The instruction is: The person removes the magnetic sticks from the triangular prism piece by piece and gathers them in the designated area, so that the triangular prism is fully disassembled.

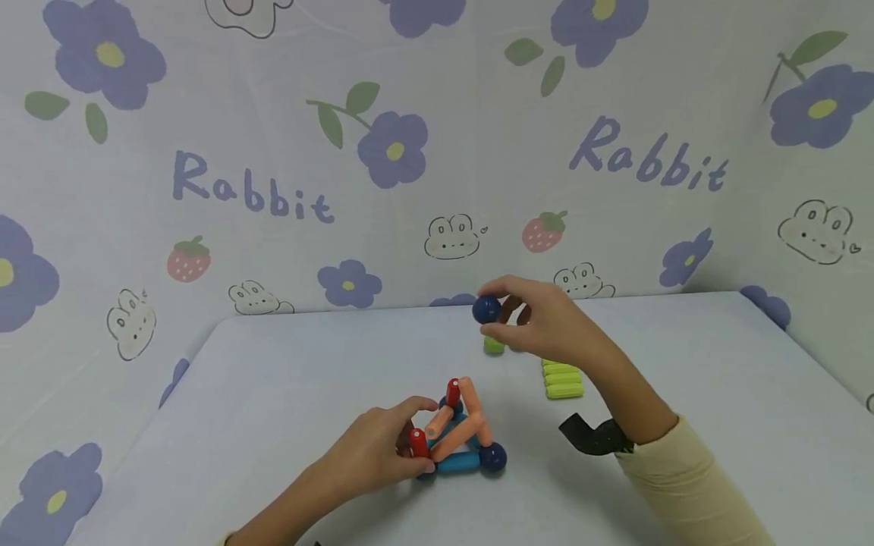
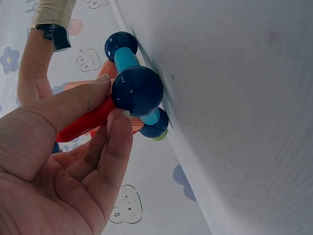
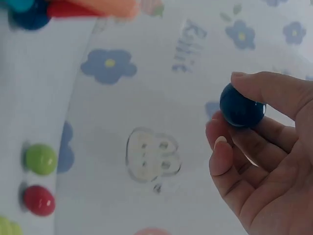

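A: What is over on the left?

B: The left hand [image 1: 378, 455] rests low on the pale table [image 1: 273, 379], fingers curled. It pinches a red stick [image 1: 419, 443] at the near-left corner of a small frame of magnetic sticks and balls [image 1: 459, 432]. In the left wrist view the thumb and forefinger close on that red stick [image 2: 85, 122] right beside a dark blue ball [image 2: 137, 91], and a teal stick [image 2: 126, 58] runs from that ball to a second dark blue ball [image 2: 121, 44].

A: And the frame itself?

B: It stands on the table just right of the left hand. Orange sticks [image 1: 471, 409] lean up to a peak with another red stick [image 1: 453, 392]. A blue stick [image 1: 456, 464] lies along the near edge and ends in a dark blue corner ball [image 1: 492, 456].

A: Further right?

B: The right hand [image 1: 546, 322] is raised above the table, well behind the frame. Its thumb and fingertips are closed on a loose dark blue ball [image 1: 486, 309]; the right wrist view shows that ball [image 3: 241, 105] held at the fingertips. A green piece [image 1: 494, 346] sits on the table below the hand, and a row of green sticks [image 1: 563, 379] lies just to its right. A black strap [image 1: 594, 436] circles the right wrist above a cream sleeve [image 1: 690, 485].
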Motion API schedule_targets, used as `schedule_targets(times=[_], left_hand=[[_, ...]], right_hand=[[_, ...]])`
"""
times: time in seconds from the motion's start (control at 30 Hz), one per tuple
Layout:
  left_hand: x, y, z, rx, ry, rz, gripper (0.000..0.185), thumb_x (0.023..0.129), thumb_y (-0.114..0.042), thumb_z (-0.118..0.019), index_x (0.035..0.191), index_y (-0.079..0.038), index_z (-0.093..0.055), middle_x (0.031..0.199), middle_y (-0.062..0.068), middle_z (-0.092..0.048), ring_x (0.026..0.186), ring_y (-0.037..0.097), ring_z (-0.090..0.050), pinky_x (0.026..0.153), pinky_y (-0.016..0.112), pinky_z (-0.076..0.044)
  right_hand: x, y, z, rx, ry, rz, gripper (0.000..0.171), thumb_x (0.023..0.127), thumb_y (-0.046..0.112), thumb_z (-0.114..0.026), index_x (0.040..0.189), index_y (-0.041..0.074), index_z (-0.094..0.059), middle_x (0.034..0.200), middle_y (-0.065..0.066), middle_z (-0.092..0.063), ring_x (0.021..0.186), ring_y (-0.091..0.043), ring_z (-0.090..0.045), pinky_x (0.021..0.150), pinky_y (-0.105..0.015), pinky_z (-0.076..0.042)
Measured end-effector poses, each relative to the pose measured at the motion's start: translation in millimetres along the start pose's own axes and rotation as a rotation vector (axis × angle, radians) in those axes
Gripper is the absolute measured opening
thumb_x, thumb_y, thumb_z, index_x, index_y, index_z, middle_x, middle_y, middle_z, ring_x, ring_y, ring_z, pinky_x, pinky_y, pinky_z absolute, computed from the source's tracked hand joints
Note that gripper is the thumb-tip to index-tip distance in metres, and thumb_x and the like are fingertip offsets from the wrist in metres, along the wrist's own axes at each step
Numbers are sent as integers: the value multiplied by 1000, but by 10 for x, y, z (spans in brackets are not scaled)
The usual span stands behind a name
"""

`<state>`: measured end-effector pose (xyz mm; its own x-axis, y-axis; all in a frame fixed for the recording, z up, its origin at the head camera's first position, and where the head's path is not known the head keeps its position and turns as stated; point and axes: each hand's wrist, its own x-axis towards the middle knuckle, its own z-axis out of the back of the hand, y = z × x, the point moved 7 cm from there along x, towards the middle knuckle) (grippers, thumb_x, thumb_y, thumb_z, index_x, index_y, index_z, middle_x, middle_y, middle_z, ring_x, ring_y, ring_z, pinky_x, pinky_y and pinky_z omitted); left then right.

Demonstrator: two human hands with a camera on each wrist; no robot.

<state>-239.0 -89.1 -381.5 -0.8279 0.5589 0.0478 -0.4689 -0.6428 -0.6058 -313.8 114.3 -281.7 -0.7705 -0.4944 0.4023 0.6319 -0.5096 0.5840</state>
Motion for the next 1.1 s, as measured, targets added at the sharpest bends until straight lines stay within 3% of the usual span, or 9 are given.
schedule_targets(times=[0.23, 0.43, 0.87, 1.1], left_hand=[[-2, 13, -6, 2, 0, 5, 66, 79, -18, -87, 136, -12, -54, 75, -14, -61, 64, 3, -55, 59, 23, -49], [-3, 13, -7, 4, -3, -3, 66, 79, -18, -88, 135, -12, -54, 75, -14, -61, 64, 3, -55, 58, 23, -49], [1, 11, -7, 8, 3, 27, 66, 79, -19, -88, 136, -12, -54, 75, -14, -61, 64, 3, -55, 59, 22, -50], [-8, 8, -1, 10, 5, 30, 63, 79, -18, -87, 133, -9, -56, 75, -13, -61, 64, 3, -55, 59, 23, -49]], right_hand=[[49, -587, 113, -57, 12, -177, 41, 90, 12, -74, 127, 3, -59, 111, -12, -67, 99, -27, -64, 83, -44, -55], [19, -970, 120, -83, 35, -291, 39, 89, 11, -75, 124, -1, -63, 110, -16, -65, 99, -31, -60, 78, -43, -54], [-68, -1538, -11, -139, 100, -415, 36, 86, 2, -75, 119, -6, -63, 117, -23, -65, 99, -35, -64, 89, -49, -53], [-80, -1695, -139, -190, 134, -439, 36, 85, 2, -73, 119, -5, -64, 118, -23, -65, 110, -39, -61, 96, -52, -49]])
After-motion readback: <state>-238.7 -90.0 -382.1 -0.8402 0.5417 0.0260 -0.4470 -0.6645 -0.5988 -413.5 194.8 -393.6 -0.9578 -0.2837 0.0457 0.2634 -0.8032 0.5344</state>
